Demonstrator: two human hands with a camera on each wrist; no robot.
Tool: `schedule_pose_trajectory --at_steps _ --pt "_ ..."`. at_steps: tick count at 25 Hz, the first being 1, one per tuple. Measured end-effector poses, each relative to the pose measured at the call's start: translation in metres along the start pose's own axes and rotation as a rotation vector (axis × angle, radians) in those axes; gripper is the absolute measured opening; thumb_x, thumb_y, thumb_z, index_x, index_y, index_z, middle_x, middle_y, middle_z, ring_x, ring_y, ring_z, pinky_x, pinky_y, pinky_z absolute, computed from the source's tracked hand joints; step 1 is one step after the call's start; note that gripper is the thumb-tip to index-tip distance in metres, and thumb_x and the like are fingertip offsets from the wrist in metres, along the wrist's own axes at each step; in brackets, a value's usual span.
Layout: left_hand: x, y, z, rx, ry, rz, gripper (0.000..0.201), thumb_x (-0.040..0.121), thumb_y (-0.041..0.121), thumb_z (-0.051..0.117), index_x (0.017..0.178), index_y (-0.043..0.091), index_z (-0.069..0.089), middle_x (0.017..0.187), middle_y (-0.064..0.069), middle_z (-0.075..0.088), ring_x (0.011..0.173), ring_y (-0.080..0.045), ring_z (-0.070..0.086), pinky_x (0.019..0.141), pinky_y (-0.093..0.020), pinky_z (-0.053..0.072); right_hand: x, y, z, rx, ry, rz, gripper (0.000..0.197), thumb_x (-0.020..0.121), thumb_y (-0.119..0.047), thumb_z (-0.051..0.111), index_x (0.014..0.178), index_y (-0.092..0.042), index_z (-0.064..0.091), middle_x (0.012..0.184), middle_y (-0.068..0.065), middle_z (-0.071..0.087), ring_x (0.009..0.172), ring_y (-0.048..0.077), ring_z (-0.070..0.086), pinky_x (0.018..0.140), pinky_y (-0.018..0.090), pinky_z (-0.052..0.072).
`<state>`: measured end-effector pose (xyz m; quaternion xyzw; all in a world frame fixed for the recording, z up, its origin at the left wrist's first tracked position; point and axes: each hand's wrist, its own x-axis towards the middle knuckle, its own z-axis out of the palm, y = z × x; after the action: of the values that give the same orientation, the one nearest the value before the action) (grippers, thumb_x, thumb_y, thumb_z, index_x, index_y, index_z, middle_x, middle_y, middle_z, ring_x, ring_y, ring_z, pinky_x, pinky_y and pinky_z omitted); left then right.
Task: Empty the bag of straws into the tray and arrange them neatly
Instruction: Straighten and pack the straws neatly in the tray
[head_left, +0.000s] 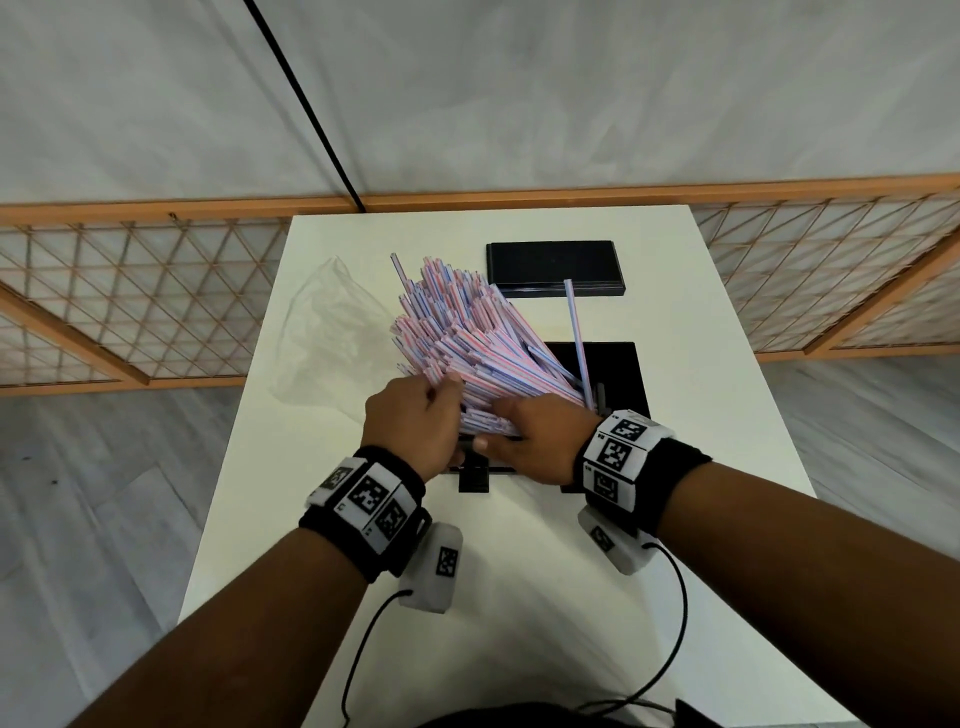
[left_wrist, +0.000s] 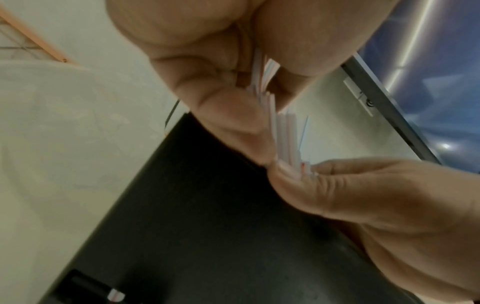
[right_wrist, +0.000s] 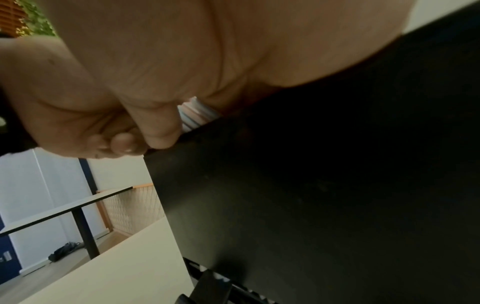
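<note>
Hands: I see my left hand and right hand both grasping the striped straws.
Straws: bundle fanned over the black tray.
Bag: clear plastic bag left, on the bench.

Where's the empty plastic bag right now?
In the head view, the plastic bag lies empty on the white table, on the left side, just left of the straw bundle that both hands are holding over the black tray.
</note>
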<state>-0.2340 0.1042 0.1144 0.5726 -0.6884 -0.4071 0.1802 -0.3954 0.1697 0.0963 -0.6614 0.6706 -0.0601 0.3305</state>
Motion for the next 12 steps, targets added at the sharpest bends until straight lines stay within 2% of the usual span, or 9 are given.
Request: schedule_pose_trajectory --at_steps 2,3,5,6,7,9,10,11,12 --pt "0.001 0.005 -0.002 -0.092 0.095 -0.011 0.058 0.096 0.051 0.046 0.066 0.007 0.07 0.068 -0.014 0.073 0.07 -0.037 0.072 0.076 -0.046 0.06 0.001 -0.005 -0.001 0.09 0.098 -0.065 0.045 0.091 -0.055 0.051 0.117 -0.02 0.062 0.11 0.004 0.069 0.103 0.024 0.063 0.088 0.032 0.049" --pt "0.001 0.008 -0.003 -0.195 0.118 -0.06 0.058 0.092 0.051 0.049 0.064 0.006 0.072 0.063 -0.015 0.073 0.064 -0.036 0.072 0.072 -0.047 0.062 0.002 -0.006 -0.002 0.128 0.155 -0.09 0.047 0.088 -0.055 0.051 0.116 -0.019 0.062 0.109 0.004 0.068 0.101 0.025 0.063 0.088 0.035 0.05" --pt "0.001 0.013 -0.002 -0.403 0.06 -0.2 0.046 0.089 0.039 0.057 0.062 0.006 0.074 0.057 -0.019 0.07 0.052 -0.036 0.069 0.064 -0.054 0.063 0.005 -0.006 -0.004 0.123 0.208 -0.097 0.041 0.088 -0.05 0.057 0.113 -0.017 0.061 0.107 0.006 0.067 0.1 0.026 0.062 0.086 0.035 0.05" --pt "0.001 0.013 -0.002 -0.417 0.011 -0.241 0.038 0.088 0.033 0.062 0.064 0.006 0.073 0.059 -0.02 0.071 0.05 -0.036 0.069 0.061 -0.056 0.063 0.006 -0.005 -0.005 0.098 0.201 -0.08 0.037 0.089 -0.046 0.062 0.111 -0.017 0.06 0.105 0.006 0.066 0.099 0.026 0.062 0.085 0.035 0.05" --pt "-0.001 0.013 -0.003 -0.33 -0.039 -0.238 0.033 0.087 0.031 0.064 0.069 0.005 0.074 0.063 -0.018 0.072 0.052 -0.036 0.07 0.06 -0.054 0.063 0.005 -0.003 -0.006 0.071 0.187 -0.065 0.036 0.088 -0.045 0.066 0.109 -0.017 0.058 0.104 0.006 0.066 0.098 0.025 0.062 0.084 0.034 0.05" --pt "-0.002 0.007 -0.006 -0.012 -0.045 -0.096 0.038 0.09 0.041 0.064 0.075 0.007 0.071 0.067 -0.009 0.072 0.062 -0.03 0.07 0.065 -0.043 0.06 0.001 0.002 -0.005 0.015 0.174 -0.056 0.04 0.083 -0.046 0.071 0.107 -0.018 0.057 0.102 0.004 0.066 0.095 0.025 0.063 0.082 0.035 0.052" --pt "-0.002 0.004 -0.009 0.103 0.031 -0.033 0.041 0.092 0.047 0.064 0.076 0.01 0.067 0.068 -0.003 0.069 0.065 -0.021 0.066 0.068 -0.037 0.052 -0.003 0.005 -0.005 0.01 0.189 -0.053 0.041 0.081 -0.047 0.073 0.105 -0.019 0.057 0.101 0.004 0.066 0.094 0.024 0.063 0.081 0.035 0.053" --pt "-0.003 0.001 -0.013 0.132 0.107 -0.009 0.041 0.091 0.051 0.066 0.079 0.012 0.062 0.071 0.001 0.065 0.067 -0.013 0.06 0.07 -0.032 0.043 -0.006 0.008 -0.005 0.015 0.213 -0.046 0.041 0.079 -0.047 0.074 0.104 -0.019 0.058 0.1 0.003 0.066 0.093 0.024 0.062 0.081 0.035 0.053" --pt "-0.005 -0.002 -0.017 0.085 0.182 -0.006 0.042 0.089 0.052 0.07 0.086 0.012 0.057 0.075 0.002 0.062 0.068 -0.01 0.056 0.071 -0.03 0.038 -0.009 0.01 -0.005 0.019 0.231 -0.037 0.041 0.079 -0.047 0.075 0.103 -0.019 0.058 0.099 0.003 0.066 0.093 0.024 0.062 0.081 0.034 0.052"
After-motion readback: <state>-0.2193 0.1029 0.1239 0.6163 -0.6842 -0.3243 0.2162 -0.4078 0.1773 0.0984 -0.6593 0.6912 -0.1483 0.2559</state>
